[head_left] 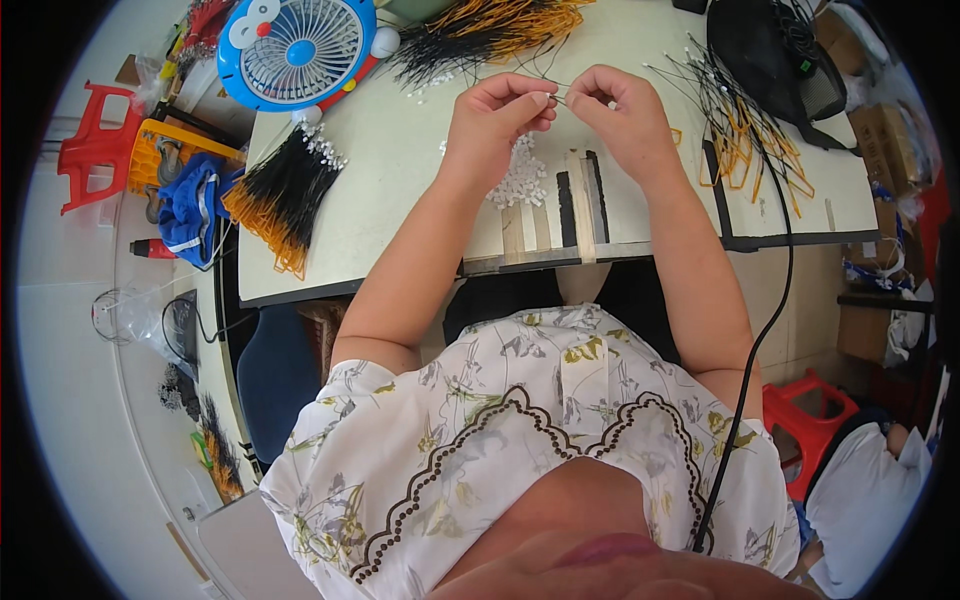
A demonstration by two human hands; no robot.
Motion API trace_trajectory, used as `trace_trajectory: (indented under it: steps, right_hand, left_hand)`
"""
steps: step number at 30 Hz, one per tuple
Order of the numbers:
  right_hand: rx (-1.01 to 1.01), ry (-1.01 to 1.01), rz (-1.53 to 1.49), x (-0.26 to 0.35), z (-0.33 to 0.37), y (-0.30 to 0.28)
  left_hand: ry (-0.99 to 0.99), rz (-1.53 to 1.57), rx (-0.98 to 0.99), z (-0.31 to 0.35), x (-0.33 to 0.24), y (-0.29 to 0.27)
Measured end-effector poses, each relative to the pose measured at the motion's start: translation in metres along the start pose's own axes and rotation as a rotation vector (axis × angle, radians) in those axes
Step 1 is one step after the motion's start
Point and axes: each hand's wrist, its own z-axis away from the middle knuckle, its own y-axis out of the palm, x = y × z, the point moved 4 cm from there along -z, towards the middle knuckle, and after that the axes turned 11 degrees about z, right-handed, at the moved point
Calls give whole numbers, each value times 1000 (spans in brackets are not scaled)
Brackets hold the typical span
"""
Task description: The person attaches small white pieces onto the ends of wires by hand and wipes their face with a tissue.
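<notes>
My left hand (497,122) and my right hand (630,118) meet over the far middle of the table, both with fingers pinched. Between their fingertips runs a thin black cord (558,97); its ends are too small to make out. Just below my left hand lies a heap of small white plastic pieces (522,178). Beyond the hands spreads a bundle of black cords with orange loops (470,35). To the right of my right hand, more loose cords with orange ends and white tips (745,130) lie fanned out.
A blue and white fan (300,52) stands at the back left, above another cord bundle (290,195). A black bag (770,60) sits at the far right, with a black cable (785,260) hanging past my right arm. Strips of tape (570,210) line the front edge.
</notes>
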Motion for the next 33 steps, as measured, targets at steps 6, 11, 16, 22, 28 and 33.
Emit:
trace_trajectory:
  steps: [6, 11, 16, 22, 28, 33]
  right_hand:
    - [11, -1, -9, -1, 0, 0]
    - [11, -3, -27, -2, 0, 2]
    - [28, 6, -42, 0, 0, 4]
    - [43, -29, -45, 2, 1, 6]
    - [45, -6, -44, 4, 3, -2]
    - [-26, -10, 287, 11, 14, -44]
  left_hand:
    - [66, -140, 2, 1, 0, 2]
    - [62, -125, 21, 1, 0, 2]
    - [79, -158, 15, 2, -2, 2]
    - [94, -166, -5, 2, -2, 3]
    - [188, -150, -44, -1, -17, -9]
    - [250, 20, -199, -6, -46, -39]
